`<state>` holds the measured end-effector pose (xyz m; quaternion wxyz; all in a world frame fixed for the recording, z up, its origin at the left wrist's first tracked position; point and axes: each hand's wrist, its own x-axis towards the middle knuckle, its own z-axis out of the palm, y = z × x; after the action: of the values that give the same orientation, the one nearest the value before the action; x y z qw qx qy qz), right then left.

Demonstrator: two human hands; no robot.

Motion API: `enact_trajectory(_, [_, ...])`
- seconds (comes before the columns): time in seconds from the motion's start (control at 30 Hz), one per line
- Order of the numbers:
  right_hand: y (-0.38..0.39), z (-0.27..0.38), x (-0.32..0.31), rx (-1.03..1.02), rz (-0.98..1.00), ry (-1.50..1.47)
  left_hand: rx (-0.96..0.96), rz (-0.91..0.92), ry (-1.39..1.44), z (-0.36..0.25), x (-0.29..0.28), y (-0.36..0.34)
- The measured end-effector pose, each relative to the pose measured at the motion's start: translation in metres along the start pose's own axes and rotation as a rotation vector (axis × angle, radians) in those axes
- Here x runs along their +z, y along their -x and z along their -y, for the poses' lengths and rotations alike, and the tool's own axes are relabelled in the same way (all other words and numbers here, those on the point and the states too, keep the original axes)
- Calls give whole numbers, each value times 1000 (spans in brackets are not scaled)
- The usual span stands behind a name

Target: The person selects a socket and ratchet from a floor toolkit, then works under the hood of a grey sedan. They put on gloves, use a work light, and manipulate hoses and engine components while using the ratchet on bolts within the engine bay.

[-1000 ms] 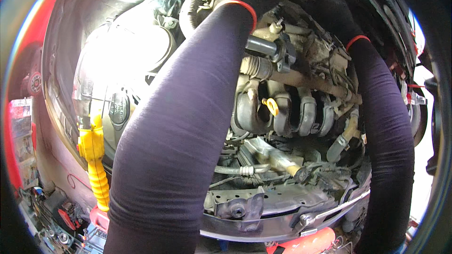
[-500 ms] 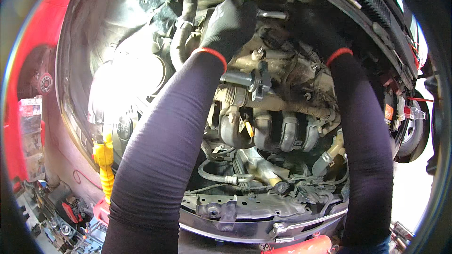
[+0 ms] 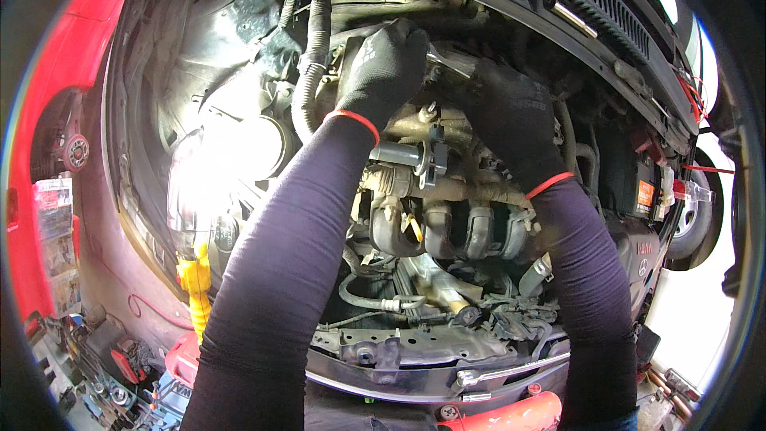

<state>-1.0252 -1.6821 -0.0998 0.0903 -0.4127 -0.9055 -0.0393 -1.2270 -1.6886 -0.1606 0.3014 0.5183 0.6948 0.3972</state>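
My gloved left hand point(image 3: 384, 68) is curled at the back of the engine bay, on one end of a silver bar-shaped tool point(image 3: 449, 62). My gloved right hand point(image 3: 504, 112) holds the tool's other end, its fingertips partly hidden in shadow. Below my hands lie a black cylindrical coil part point(image 3: 399, 155) with a connector, and a ribbed intake manifold point(image 3: 435, 223). A small yellow loop point(image 3: 413, 223) shows among the manifold's runners. To the left of my left hand runs a corrugated hose point(image 3: 313, 60).
A glaring lamp with yellow handle point(image 3: 194, 275) stands left. A red vehicle panel point(image 3: 44, 56) and tools point(image 3: 112, 359) fill the left edge. The cowl grille point(image 3: 582, 0), battery point(image 3: 642, 195), long silver wrench point(image 3: 471, 377) and red cylinder point(image 3: 499, 413) surround the bay.
The view has shifted, showing more of the cowl. My right hand has moved down and leftward, and its forearm angles further in. The silver tool now slants between both hands.
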Motion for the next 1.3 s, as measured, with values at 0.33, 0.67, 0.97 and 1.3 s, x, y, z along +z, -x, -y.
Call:
enact_trajectory(0.33, [-90, -109, 86, -442, -196, 45, 73, -100, -16, 11, 3, -1])
enact_trajectory(0.67, [28, 54, -50, 38, 352, -81, 235, -104, -95, -2, -3, 4])
enact_trajectory(0.97, [13, 43, -16, 99, 174, 5, 66, -92, -14, 8, 3, 0])
enact_trajectory(1.3, [-88, -114, 82, -264, 99, 31, 108, -204, -123, 5, 2, 4])
